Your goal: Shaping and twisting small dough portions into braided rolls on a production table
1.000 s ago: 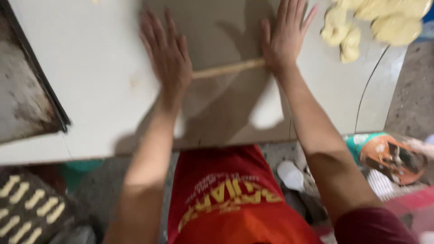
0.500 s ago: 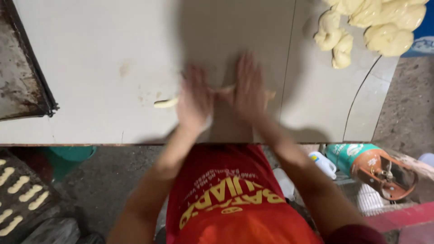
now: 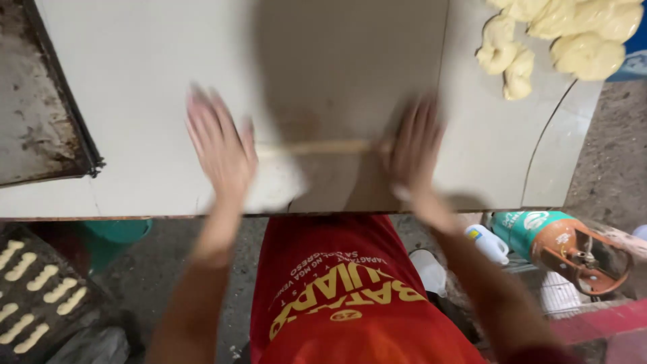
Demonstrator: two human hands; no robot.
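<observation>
Dough rope (image 3: 313, 147) lies flat on the pale worktop (image 3: 135, 87), running left to right between both hands, thin and fairly even along the stretch that shows. Left hand (image 3: 221, 145) rests palm down over the left end of the rope, fingers spread flat and open, gripping nothing. Right hand (image 3: 412, 145) covers the right end in the same flat, open posture, pressing on the rope rather than holding it. Both hands are blurred, so exact finger contact cannot be judged.

Progress, judged from the layout: the rope is already drawn out long and narrow, so rolling of this piece looks well advanced; it has not been cut or shaped. A pile of raw dough lumps (image 3: 559, 37) sits at the far right corner of the worktop, well apart from the hands, indicating much material left to process. A dark tray of short shaped pieces (image 3: 34, 290) sits below the worktop at lower left, showing finished units. A worn metal sheet pan (image 3: 34, 101) lies at the left edge of the worktop, with no dough visible on it
</observation>
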